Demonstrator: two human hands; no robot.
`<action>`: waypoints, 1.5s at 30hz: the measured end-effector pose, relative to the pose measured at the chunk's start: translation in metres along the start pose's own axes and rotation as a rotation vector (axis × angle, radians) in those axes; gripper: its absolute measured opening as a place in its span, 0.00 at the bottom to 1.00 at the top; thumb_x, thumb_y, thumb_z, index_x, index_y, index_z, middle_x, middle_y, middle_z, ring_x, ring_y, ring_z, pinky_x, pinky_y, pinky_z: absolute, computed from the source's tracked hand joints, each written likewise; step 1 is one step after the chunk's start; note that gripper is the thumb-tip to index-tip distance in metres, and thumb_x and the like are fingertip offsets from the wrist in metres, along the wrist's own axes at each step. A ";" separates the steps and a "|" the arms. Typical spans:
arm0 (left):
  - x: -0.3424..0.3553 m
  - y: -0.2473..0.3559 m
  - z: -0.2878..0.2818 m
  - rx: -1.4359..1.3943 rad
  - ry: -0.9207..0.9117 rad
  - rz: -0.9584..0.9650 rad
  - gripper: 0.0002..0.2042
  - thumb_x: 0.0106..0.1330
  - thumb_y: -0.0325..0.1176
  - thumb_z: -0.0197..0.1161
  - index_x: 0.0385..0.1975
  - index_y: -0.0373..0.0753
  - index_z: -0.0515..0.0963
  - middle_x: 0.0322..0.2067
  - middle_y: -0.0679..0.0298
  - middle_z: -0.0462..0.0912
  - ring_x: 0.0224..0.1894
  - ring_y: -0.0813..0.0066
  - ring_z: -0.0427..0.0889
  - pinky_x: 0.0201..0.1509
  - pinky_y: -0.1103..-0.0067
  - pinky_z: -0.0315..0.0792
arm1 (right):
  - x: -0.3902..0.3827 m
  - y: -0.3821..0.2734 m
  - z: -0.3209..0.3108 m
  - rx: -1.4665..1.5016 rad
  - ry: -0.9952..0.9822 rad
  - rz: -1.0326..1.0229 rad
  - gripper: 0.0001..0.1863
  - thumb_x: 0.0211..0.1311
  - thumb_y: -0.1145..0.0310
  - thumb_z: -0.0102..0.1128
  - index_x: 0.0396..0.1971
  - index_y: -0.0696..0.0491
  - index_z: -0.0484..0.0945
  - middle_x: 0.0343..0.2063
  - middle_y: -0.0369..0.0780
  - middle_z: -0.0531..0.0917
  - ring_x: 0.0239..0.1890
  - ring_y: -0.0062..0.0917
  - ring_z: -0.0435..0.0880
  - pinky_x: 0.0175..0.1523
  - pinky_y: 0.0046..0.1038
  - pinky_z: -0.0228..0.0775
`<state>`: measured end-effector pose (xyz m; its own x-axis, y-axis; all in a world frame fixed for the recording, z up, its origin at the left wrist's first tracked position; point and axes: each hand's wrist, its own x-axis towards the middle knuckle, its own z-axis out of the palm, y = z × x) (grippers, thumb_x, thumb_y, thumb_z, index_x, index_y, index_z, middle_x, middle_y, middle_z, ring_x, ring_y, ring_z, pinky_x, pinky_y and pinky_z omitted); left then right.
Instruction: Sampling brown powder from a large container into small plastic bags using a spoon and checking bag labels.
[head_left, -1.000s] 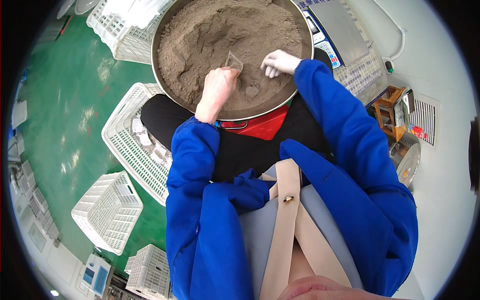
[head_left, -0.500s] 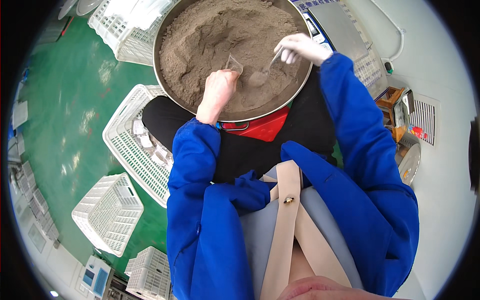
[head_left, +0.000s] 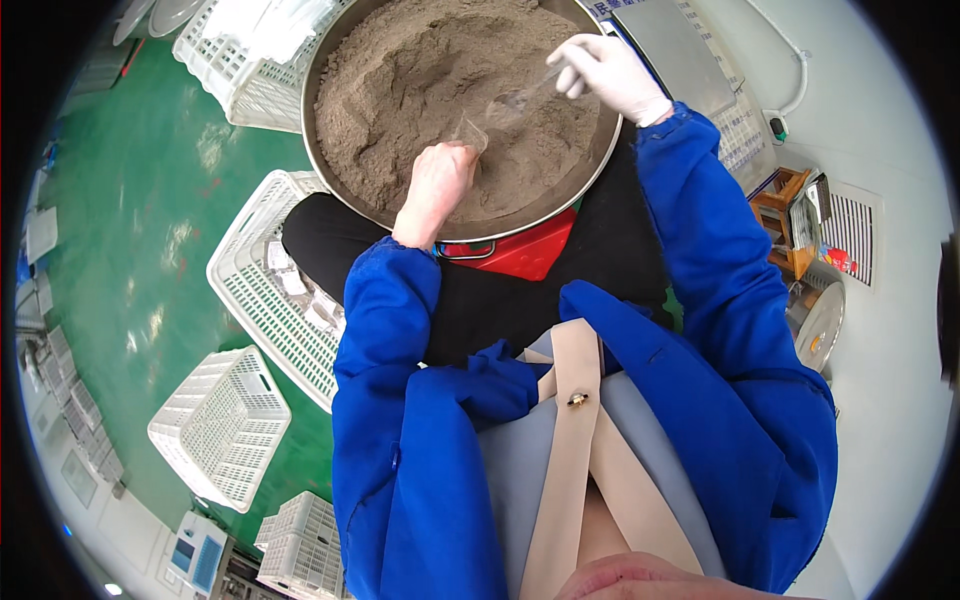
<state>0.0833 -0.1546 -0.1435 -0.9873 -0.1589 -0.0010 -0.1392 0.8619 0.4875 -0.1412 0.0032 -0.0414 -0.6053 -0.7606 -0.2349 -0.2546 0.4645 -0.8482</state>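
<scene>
Right grip (head_left: 616,77) pinching spoon (head_left: 520,97), axis slanted, bowl (head_left: 506,107) down-left, left grip (head_left: 440,176) clutching bag (head_left: 468,132)

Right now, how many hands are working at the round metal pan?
2: the bare left hand, pinching a clear plastic bag over brown powder; the white-gloved right hand, gripping a spoon by the pan's right rim. No others show.

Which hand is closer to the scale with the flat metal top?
Right: the gloved right hand is over the basin's right rim, beside the scale. The left hand is farther away, over the powder, gripping a small clear bag.
</scene>
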 end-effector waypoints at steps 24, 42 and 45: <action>-0.008 0.050 -0.040 -0.035 0.045 0.356 0.09 0.55 0.24 0.61 0.35 0.37 0.82 0.34 0.59 0.84 0.36 0.57 0.84 0.39 0.69 0.79 | -0.016 -0.016 -0.002 -0.483 -0.286 -0.367 0.16 0.65 0.59 0.55 0.40 0.57 0.82 0.39 0.48 0.84 0.48 0.38 0.82 0.56 0.33 0.72; 0.005 0.088 -0.065 -0.048 0.041 0.567 0.10 0.52 0.23 0.63 0.35 0.35 0.80 0.37 0.58 0.84 0.38 0.57 0.84 0.43 0.69 0.79 | -0.018 0.002 -0.038 -1.145 0.137 -0.143 0.07 0.55 0.68 0.61 0.32 0.53 0.85 0.36 0.46 0.84 0.41 0.40 0.83 0.50 0.37 0.75; -0.001 0.080 -0.069 0.016 0.057 0.579 0.11 0.51 0.24 0.59 0.35 0.35 0.80 0.35 0.60 0.82 0.38 0.61 0.83 0.41 0.70 0.78 | -0.053 -0.009 -0.051 -0.463 -0.083 -0.749 0.12 0.53 0.74 0.58 0.37 0.52 0.84 0.55 0.46 0.77 0.59 0.37 0.75 0.62 0.37 0.69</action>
<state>0.0782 -0.1182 -0.0443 -0.8974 0.3153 0.3087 0.4205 0.8231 0.3817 -0.1449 0.0623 0.0028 -0.1046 -0.9609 0.2565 -0.8532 -0.0458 -0.5196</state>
